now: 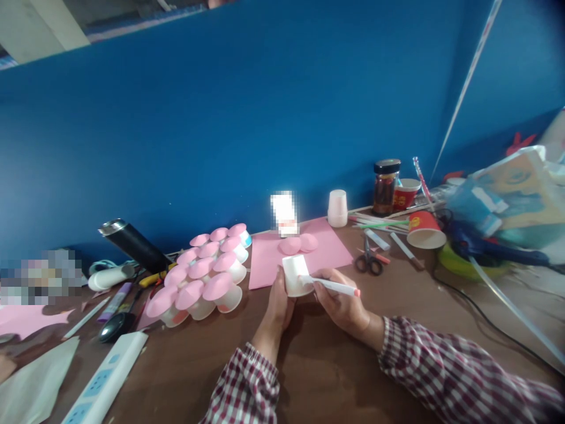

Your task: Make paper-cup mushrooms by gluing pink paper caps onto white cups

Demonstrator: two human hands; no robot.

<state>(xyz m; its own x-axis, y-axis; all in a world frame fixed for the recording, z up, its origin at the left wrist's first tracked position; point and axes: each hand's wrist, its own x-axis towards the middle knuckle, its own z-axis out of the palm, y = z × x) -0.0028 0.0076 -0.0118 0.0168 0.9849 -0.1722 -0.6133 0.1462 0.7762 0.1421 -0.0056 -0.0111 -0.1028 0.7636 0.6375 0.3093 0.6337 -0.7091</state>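
A white paper cup [296,274] is held at the middle of the table by my left hand [279,300], whose fingers wrap its left side. My right hand [342,303] grips a white marker [333,286] with a reddish end, its other end at the cup's side. Behind the cup lies a pink sheet [265,265] with two pink paper rounds [290,245] on it. Several white cups topped with pink cones [203,268] stand in rows to the left.
Scissors [368,262], loose markers, a lidded jar [385,188] and red cups [424,229] are at the right. Stacked white cups [338,208] stand by the blue partition. At the left are a black tumbler [135,244], a power strip [106,377] and part of another person's hand.
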